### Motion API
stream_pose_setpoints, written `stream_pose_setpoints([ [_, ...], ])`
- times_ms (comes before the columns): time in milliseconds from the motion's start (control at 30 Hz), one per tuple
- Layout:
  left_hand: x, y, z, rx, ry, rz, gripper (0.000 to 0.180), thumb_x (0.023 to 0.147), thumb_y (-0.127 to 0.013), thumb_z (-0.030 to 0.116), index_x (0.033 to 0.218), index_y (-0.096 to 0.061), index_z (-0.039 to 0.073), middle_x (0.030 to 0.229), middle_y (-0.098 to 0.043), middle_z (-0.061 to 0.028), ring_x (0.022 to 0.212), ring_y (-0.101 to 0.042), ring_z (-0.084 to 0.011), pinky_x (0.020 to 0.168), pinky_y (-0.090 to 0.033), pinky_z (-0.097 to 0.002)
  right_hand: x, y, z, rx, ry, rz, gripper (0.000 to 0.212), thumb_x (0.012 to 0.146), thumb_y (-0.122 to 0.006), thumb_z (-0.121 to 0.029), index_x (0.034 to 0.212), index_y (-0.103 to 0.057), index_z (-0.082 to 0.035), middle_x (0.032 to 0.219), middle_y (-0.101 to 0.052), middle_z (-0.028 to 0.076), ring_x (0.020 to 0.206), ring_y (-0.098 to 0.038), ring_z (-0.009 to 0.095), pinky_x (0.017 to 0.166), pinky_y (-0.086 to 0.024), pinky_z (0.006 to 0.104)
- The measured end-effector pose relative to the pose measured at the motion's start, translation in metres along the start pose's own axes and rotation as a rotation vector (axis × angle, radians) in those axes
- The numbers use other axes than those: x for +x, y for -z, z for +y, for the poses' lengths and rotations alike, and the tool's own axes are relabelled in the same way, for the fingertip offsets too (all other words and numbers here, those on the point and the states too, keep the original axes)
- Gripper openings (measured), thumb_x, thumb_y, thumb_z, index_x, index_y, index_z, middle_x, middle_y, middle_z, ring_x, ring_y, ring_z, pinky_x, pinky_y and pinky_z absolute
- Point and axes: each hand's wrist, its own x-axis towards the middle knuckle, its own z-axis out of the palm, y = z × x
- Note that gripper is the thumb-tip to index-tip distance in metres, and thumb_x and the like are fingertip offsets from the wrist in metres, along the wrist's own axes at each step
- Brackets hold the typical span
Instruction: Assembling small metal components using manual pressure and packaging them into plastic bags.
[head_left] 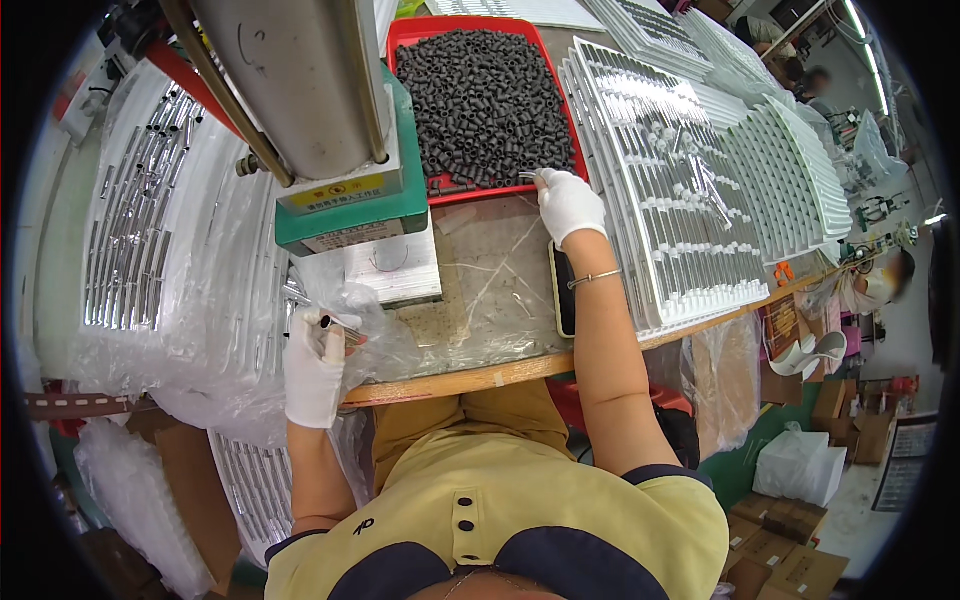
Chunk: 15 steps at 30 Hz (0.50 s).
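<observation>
My left hand [315, 368], in a white glove, is closed around a short shiny metal tube [345, 328], its open end facing up beside the thumb. More of the silvery metal shows under those fingers, partly hidden. At the near right corner of a red tray [480, 196], my white-gloved right hand [570, 208] has its fingertips pinched together. A small silvery piece pokes out of them over the tray's edge, too small to name. The tray holds a heap of small black plastic tube fittings [485, 105].
A green-based press [352, 222] stands between my hands, with a white block [395, 268] below it. A phone [563, 290] lies by my right wrist. White trays of metal tubes [670, 190] are stacked at right; more tubes [130, 255] lie on plastic wrap at left.
</observation>
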Motion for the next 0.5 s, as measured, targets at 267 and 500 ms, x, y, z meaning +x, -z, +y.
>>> stream_pose_setpoints([
  [267, 0.005, -0.043, 0.022, 0.134, -0.171, -0.164, 0.027, 0.081, -0.067, 0.005, 0.106, -0.056, 0.004, 0.086, -0.061, -0.0031, 0.073, -0.055, -0.0086, 0.060, -0.046, -0.0227, 0.012, -0.010, -0.010, -0.165, -0.007, -0.026, 0.022, 0.086, -0.059, -0.034, 0.101, -0.071, -0.024, 0.099, -0.068, 0.008, 0.092, -0.065, 0.027, 0.079, -0.051, 0.0403],
  [500, 0.031, -0.078, -0.003, 0.269, -0.298, -0.208, 0.026, 0.079, -0.072, 0.011, 0.102, -0.063, 0.002, 0.088, -0.062, -0.0058, 0.074, -0.058, -0.0127, 0.068, -0.048, -0.0248, 0.016, -0.011, -0.015, -0.265, 0.001, -0.016, 0.016, 0.084, -0.060, -0.019, 0.092, -0.073, -0.019, 0.093, -0.069, 0.010, 0.089, -0.067, 0.028, 0.077, -0.053, 0.0408],
])
